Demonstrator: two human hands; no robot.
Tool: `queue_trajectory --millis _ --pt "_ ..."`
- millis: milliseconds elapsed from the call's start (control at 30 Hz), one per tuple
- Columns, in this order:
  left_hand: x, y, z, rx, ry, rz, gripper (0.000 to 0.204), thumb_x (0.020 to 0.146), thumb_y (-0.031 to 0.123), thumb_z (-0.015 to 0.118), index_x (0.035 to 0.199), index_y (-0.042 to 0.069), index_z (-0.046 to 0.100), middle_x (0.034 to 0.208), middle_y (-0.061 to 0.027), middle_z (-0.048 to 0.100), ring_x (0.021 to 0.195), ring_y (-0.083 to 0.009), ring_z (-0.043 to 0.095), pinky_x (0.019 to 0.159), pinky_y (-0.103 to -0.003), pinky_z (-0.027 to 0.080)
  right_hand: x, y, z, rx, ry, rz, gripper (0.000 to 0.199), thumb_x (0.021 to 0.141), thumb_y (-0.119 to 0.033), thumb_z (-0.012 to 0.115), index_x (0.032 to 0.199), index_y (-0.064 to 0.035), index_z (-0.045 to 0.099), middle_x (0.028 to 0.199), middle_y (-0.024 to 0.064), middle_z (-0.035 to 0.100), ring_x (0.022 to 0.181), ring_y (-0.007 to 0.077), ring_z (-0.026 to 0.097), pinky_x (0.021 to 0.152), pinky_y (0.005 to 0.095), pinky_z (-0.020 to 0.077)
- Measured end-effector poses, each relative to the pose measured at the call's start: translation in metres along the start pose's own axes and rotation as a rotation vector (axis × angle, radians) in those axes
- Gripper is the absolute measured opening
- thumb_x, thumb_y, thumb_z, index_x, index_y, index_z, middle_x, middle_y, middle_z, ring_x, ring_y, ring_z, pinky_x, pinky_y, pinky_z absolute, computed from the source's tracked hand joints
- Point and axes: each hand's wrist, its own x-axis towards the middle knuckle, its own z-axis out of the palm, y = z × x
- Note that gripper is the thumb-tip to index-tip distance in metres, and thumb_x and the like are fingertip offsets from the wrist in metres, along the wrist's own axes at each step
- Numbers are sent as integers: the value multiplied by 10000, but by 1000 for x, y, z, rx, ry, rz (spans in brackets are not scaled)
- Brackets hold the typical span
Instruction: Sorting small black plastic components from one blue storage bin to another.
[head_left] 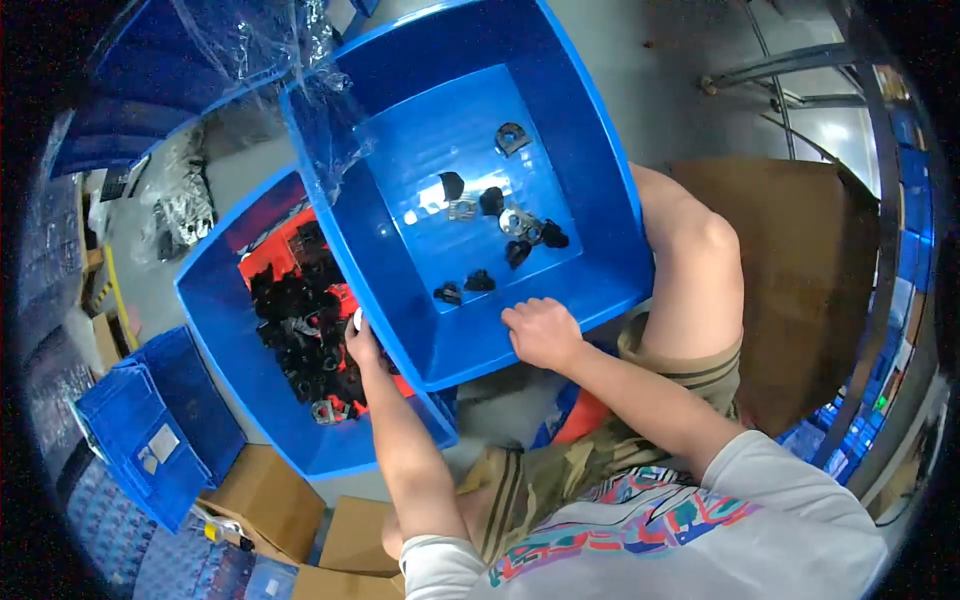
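Over near wall of right bin, right hand curled, grip hidden; over black parts in left bin, left hand at white piece, hold unclear

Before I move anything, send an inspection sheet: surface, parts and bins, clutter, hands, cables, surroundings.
Surface: grey floor, partly hidden by the bins.
Parts and bins: right blue bin holds a few scattered parts, black and silvery or clear; left blue bin holds a dense pile of black parts with red pieces.
Clutter: clear plastic film at the right bin's far-left corner; cardboard boxes near the left bin.
Hands: left hand beside the right bin's rim, small white item at its fingers, grip unclear; right hand curled at the right bin's near side, contact unclear.
Cables: nothing seen for certain.
Surroundings: blue crate left; brown cardboard and metal frame right.
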Motion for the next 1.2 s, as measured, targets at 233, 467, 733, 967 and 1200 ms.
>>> queue_trajectory --millis 233,467,733,967,1200 --pt "-87 65 10 -274 354 433 423 798 162 634 1175 10 520 1113 -122 565 931 -218 551 808 -332 467 -1 7 1 -11 -1 15 48 702 -144 569 713 -112 536 680 58 568 693 233 575 604 367 447" --pt "-222 119 83 149 116 857 433 725 84 667 1134 24 538 1083 -124 548 1060 -247 490 937 -359 377 1 8 -1 9 18 21 42 687 -125 567 709 -99 543 667 70 575 667 255 584 603 401 462" --pt "-233 127 76 375 -342 774 467 743 109 660 1189 61 533 1266 -143 474 1203 -268 425 987 -360 347 1 5 -5 -17 -18 22 56 701 -140 561 730 -92 559 679 82 590 653 266 589 604 400 474" --pt "-101 53 -20 -38 206 441 393 786 88 639 1142 -18 510 1088 -127 563 957 -201 552 848 -311 448 6 -6 -6 -5 -47 -25 48 714 -130 553 743 -93 543 682 79 584 668 257 584 608 397 461" --pt "-85 5 7 1002 -258 554 625 807 239 512 1373 134 270 1412 -189 265 1139 -442 428 893 -483 437 6 -3 -7 -45 -53 -13 44 710 -121 555 731 -93 528 692 76 583 674 258 581 609 397 461"
